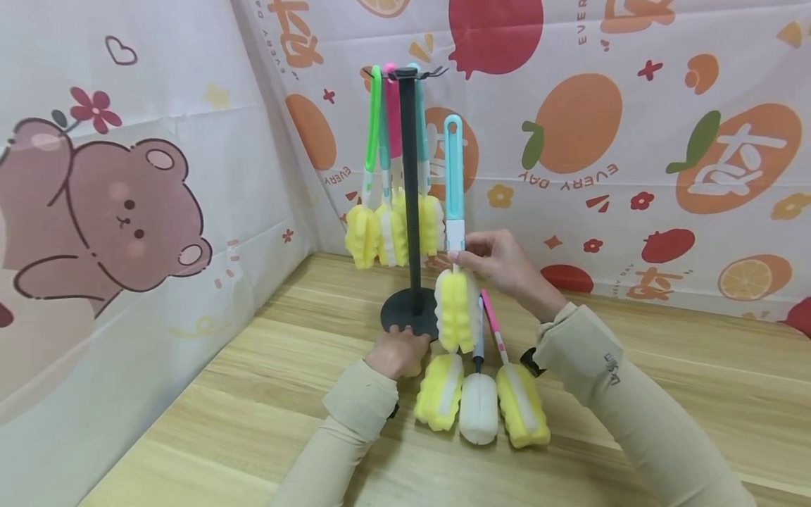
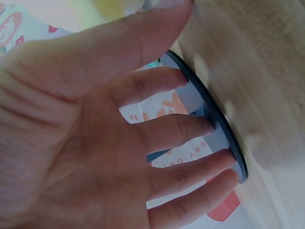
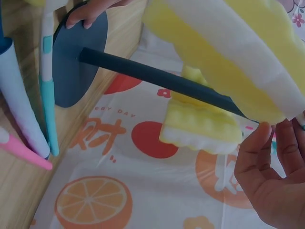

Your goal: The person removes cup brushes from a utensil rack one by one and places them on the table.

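While fingers (image 2: 190,125) touching (base (image 2: 224,138) edge)

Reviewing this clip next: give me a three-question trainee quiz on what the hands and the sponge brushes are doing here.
1. True or false: the left hand rests on the black stand base.
2. Which brush does the right hand pinch? A) green-handled B) teal-handled brush C) pink-handled
3. How many sponge brushes lie flat on the table?

Key: 1 true. 2 B, held upright beside the stand. 3 three, in front of the base.
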{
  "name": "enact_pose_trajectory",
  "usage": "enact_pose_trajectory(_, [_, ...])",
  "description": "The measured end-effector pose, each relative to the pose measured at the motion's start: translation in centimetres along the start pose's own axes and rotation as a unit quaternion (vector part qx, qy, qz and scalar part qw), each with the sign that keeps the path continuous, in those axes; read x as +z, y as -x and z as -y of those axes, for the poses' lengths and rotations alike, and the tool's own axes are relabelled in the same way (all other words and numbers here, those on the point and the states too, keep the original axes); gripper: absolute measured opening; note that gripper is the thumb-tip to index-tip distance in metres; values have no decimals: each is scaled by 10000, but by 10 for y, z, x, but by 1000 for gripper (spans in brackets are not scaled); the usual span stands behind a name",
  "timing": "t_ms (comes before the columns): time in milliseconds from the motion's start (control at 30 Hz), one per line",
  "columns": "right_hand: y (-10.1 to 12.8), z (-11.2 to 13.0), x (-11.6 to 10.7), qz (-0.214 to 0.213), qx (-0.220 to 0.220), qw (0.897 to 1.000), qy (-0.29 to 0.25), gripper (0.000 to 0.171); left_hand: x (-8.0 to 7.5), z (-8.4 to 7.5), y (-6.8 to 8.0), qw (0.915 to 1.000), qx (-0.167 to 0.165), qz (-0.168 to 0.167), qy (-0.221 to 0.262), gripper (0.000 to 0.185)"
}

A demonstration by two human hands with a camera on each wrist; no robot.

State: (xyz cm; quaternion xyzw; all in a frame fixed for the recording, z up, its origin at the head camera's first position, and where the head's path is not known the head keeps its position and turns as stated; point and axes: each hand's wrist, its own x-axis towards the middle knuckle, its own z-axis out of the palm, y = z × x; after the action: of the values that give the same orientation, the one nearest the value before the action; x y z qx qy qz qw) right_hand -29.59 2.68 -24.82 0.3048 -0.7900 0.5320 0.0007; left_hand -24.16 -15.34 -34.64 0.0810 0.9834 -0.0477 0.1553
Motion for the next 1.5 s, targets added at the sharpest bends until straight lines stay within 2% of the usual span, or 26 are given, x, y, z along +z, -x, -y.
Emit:
enact_pose_trajectory(600, [4,-8,-15,-64,157,9998,-63,17,0,2,0,9999,100,-46,20,37])
enact_pose_trajectory(1167, [7,-14,-24,-59,591,9982,-115,19,-1,2,0,10000,55,54,52,39])
enact_pose_trajectory(1500, [13,-20,-33,81,709,9974,138,22,-1,1,0,10000,74,35,0,38])
